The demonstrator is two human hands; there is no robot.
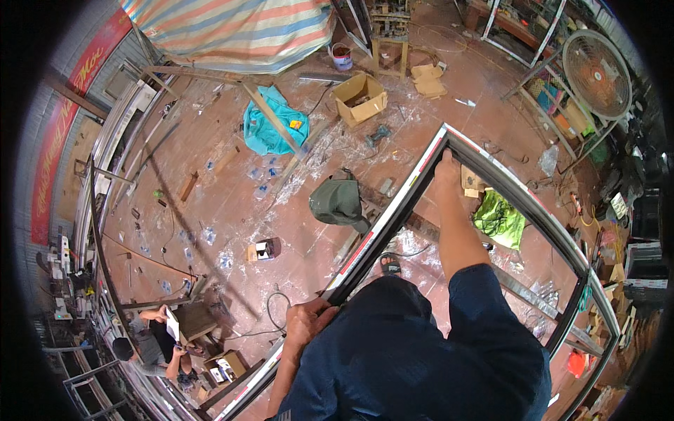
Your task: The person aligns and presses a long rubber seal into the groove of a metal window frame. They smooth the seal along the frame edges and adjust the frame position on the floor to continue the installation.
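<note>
A large dark metal frame (385,228) with white and red tape along its outer edge stands tilted in front of me. My left hand (307,321) is closed around its long left bar, close to my body. Farther out, my right arm reaches up inside the frame to the far corner. There my right hand (446,172) grips the bar just below the joint, its fingers partly hidden by the profile. Below the frame a sandal (390,264) shows on the floor. A bright yellow-green cloth (500,219) lies beyond the right forearm.
A grey-green cloth or bag (337,199), a teal cloth (270,126), an open cardboard box (360,98) and a small box (265,250) lie on the floor. A large fan (597,75) stands far right. Another person (151,351) sits lower left holding a white piece.
</note>
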